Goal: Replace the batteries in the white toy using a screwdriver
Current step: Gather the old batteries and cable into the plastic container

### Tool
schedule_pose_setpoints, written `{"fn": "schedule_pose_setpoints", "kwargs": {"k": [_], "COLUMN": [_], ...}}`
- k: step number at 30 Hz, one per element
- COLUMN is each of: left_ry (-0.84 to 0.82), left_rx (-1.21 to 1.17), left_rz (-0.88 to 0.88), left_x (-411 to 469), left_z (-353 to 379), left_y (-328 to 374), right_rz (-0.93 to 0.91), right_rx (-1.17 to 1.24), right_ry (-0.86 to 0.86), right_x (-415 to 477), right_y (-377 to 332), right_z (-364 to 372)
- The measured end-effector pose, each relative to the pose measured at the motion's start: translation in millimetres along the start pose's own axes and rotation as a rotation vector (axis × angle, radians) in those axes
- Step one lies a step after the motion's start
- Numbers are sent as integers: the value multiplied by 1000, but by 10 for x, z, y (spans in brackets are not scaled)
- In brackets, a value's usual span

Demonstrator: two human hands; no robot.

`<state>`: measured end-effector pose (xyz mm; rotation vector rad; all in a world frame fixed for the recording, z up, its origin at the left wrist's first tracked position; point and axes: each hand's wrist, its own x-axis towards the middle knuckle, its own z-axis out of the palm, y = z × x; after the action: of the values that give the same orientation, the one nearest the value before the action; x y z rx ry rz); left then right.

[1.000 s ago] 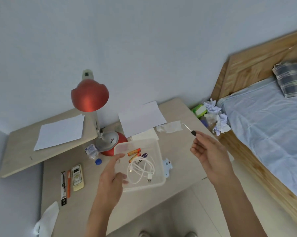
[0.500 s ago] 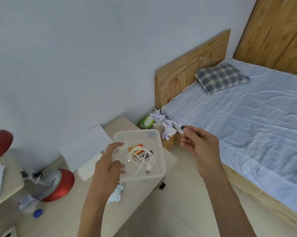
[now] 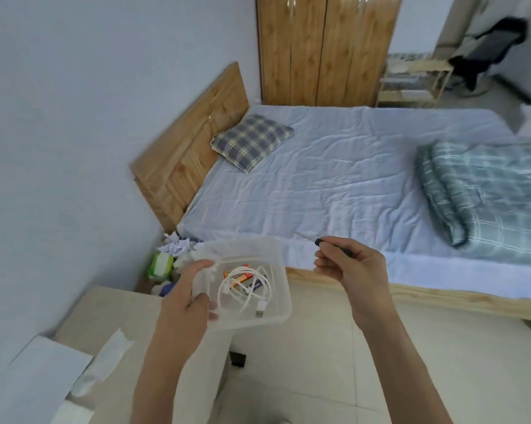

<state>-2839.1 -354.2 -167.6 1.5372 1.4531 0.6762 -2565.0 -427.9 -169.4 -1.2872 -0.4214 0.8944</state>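
My left hand grips the left rim of a clear plastic tray, held in the air beyond the desk's corner. Inside the tray lie orange and purple batteries under a coiled white USB cable. My right hand pinches a small black-handled screwdriver, whose thin shaft points left toward the bed. The hands are level, the tray between them. The white toy is out of view.
The beige desk sits at lower left with white papers on it. Crumpled tissues and a green pack fill the gap by the headboard. A bed with plaid pillow and folded blanket spans ahead. Tiled floor lies below.
My left hand took hold of the tray and lifted it off the desk. My view swung right from the desk and lamp to the bed. The right hand kept the screwdriver.
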Motion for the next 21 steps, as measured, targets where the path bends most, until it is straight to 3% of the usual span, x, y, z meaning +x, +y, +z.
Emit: {"fn": "schedule_pose_setpoints", "kwargs": {"k": [13, 21], "left_ry": [-550, -726], "left_rx": [237, 272], "left_rz": [238, 338], "left_x": [489, 176], "left_z": [1542, 3060], "left_y": [1077, 1809], "right_rz": [-121, -219], "right_rx": [58, 78], "right_ry": [482, 721], "right_x": [-302, -500], "right_y": [-481, -830], "right_z": [-1432, -2863]}}
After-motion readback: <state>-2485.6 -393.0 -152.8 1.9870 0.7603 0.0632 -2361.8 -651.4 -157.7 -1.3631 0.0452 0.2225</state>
